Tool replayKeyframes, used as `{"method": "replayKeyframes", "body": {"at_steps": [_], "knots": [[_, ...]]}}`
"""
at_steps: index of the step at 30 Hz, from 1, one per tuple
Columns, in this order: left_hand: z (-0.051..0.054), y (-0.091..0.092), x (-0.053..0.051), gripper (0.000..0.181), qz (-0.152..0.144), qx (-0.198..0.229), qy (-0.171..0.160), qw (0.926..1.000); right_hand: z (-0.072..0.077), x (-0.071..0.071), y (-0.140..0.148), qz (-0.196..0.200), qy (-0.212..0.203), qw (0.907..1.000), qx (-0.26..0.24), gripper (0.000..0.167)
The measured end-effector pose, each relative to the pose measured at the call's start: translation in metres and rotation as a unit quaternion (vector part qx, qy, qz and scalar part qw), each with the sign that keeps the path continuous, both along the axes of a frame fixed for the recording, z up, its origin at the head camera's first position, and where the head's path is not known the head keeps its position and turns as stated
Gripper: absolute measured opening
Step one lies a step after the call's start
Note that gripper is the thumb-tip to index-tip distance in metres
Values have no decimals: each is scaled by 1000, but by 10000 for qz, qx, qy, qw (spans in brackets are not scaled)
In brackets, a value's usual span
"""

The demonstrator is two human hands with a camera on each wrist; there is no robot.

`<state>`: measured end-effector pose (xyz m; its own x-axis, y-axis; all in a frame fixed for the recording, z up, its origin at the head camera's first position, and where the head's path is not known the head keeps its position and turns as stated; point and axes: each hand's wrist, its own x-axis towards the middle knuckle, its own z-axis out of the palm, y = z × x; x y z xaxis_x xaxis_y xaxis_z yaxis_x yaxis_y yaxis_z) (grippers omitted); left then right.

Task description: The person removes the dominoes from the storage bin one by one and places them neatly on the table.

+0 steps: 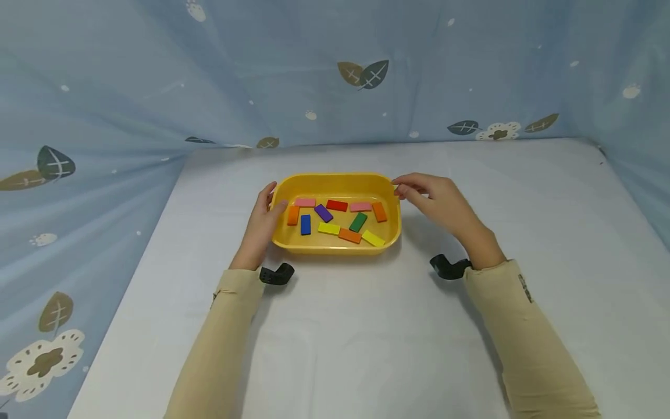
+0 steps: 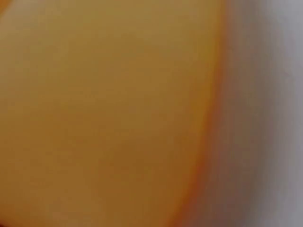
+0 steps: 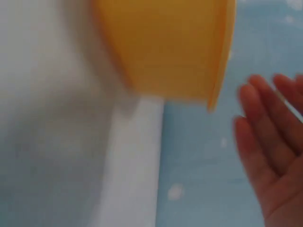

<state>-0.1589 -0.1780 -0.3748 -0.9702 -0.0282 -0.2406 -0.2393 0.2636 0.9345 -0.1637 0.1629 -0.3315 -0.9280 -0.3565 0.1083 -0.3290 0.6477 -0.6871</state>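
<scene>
A yellow plastic tray (image 1: 335, 250) with rounded corners stands on the white table. Flat rectangular blocks lie loose in it: a blue block (image 1: 306, 225), a purple block (image 1: 323, 213), a red block (image 1: 337, 205), a green block (image 1: 358, 222), and several pink, orange and yellow ones. My left hand (image 1: 260, 226) grips the tray's left end, thumb over the rim and fingers outside. Beside the right end is my right hand (image 1: 437, 203), its fingers loosely bent near the rim. In the right wrist view those fingers (image 3: 272, 123) look apart from the tray and hold nothing.
White cloth covers the table (image 1: 335, 343). A blue patterned curtain (image 1: 314, 70) hangs behind it and along both sides. Black wrist cameras stick out at the left cuff (image 1: 277, 274) and right cuff (image 1: 449, 267). The tray's blurred wall (image 2: 109, 113) fills most of the left wrist view.
</scene>
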Motion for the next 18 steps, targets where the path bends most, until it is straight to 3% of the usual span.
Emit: {"method": "replayKeyframes", "body": {"at_steps": [4, 6, 8, 11, 15, 18], "knots": [[-10, 2, -9, 51, 332, 1366, 73, 9901, 3, -1, -28, 450, -475, 9978, 107, 39], [-12, 1, -11, 53, 430, 1727, 158, 9839, 4, 0, -42, 659, -608, 9959, 155, 39], [-15, 0, -11, 54, 466, 1922, 247, 9799, 2, 1, -56, 883, -650, 9934, 331, 38], [-18, -1, -8, 56, 465, 2091, 263, 9764, -5, 5, -72, 1136, -462, 9869, 1053, 38], [-21, -2, -6, 60, 218, 2260, 300, 9734, -18, 11, -86, 1074, -62, 9677, 2279, 39], [-22, -5, -7, 61, -56, 2333, 526, 9710, -21, 14, -95, 1004, 26, 9554, 2778, 35]]}}
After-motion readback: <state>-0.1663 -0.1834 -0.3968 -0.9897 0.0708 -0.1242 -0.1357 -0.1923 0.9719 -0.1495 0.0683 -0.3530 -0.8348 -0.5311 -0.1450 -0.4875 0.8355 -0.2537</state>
